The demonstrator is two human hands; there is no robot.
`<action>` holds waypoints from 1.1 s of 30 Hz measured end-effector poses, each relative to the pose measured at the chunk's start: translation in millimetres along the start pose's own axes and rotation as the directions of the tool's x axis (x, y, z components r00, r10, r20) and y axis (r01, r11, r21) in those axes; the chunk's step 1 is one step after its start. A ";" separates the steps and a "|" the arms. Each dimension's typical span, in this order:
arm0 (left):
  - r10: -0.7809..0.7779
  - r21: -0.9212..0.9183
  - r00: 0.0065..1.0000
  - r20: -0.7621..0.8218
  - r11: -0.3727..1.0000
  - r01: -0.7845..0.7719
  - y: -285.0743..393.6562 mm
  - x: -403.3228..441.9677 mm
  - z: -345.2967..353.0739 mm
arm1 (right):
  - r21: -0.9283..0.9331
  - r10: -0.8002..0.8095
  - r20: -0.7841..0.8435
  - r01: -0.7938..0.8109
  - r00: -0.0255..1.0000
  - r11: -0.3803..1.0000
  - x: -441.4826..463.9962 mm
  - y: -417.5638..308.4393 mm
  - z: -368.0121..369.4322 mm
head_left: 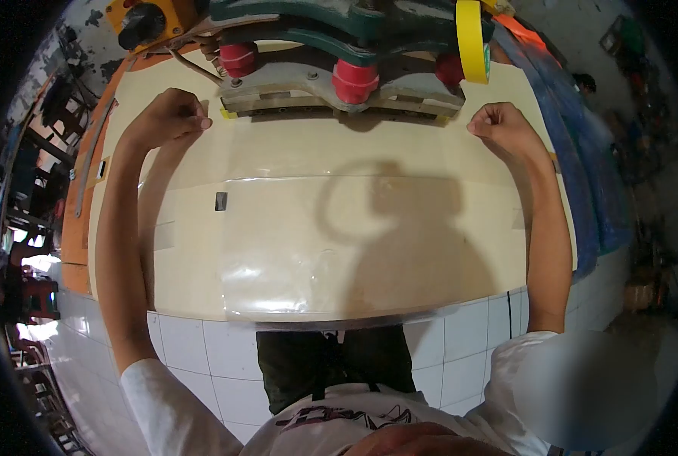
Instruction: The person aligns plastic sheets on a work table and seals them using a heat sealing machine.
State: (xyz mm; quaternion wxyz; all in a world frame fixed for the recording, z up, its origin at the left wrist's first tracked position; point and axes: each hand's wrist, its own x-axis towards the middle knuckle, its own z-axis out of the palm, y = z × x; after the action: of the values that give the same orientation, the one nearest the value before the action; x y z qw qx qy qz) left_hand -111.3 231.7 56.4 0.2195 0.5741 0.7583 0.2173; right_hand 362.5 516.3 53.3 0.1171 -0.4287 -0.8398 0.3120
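Note:
My left hand (170, 120) is closed, thumb against fingers, just left of the heat-press-like machine's lower bar (339, 106). On the other side my right hand (504, 128) is pinched shut near the bar's right end. Whatever either hand may grip is too thin or clear to make out. Between my forearms a clear plastic sheet (278, 292) lies over the cream-coloured board (179, 266), shiny toward the front edge. A line crosses the sheet near its middle. A small dark rectangle (221, 201) shows left of centre.
The green machine frame (301, 42) with red knob-like mounts (355, 80) stands at the back. A yellow tape roll (472, 42) hangs at its right. An orange box with a black rotary knob (141, 26) sits back left. Blue sheeting (589, 175) drapes the right side.

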 end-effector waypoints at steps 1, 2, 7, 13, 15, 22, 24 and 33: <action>-0.002 0.001 1.000 -0.005 1.000 0.002 0.9 -0.6 0.3 | 0.007 0.009 0.006 -0.009 1.000 1.000 -1.1 -1.0 0.0; 0.012 -0.012 1.000 -0.014 1.000 -0.012 1.1 -0.8 1.1 | 0.015 0.017 0.012 -0.017 1.000 1.000 -1.7 -3.1 -0.3; 0.019 -0.072 1.000 0.003 0.997 -0.019 -14.7 4.4 0.5 | 0.003 -0.001 -0.002 0.001 1.000 1.000 -2.1 -5.0 -1.0; 0.059 -0.024 0.998 0.008 0.998 -0.058 -14.2 7.5 0.1 | 0.062 -0.028 -0.019 0.030 0.999 0.998 7.4 9.9 3.5; 0.063 -0.051 0.997 0.035 0.997 -0.061 -14.0 4.4 -0.7 | 0.035 -0.031 -0.034 0.032 0.999 0.999 2.4 5.0 0.9; -0.065 -0.076 0.996 -0.054 0.995 0.061 10.6 -44.6 -19.6 | 0.045 -0.137 0.005 0.137 0.991 0.990 -17.8 -0.3 -42.0; 0.001 0.024 0.978 -0.209 1.000 0.004 19.0 -78.7 -23.3 | -0.096 -0.177 -0.097 0.168 0.979 0.981 -55.9 -17.9 -51.9; 0.170 0.078 0.585 -0.793 0.981 -0.180 50.4 -226.4 57.0 | -0.038 -0.193 -0.479 0.199 0.857 0.979 -227.7 -13.0 -3.8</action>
State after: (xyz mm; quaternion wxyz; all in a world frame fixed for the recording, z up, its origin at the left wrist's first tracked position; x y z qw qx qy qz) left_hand 16.3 29.8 58.5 -0.1603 0.4878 0.7150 0.4745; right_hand 493.6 331.7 80.5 0.3553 -0.4043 -0.8216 0.1877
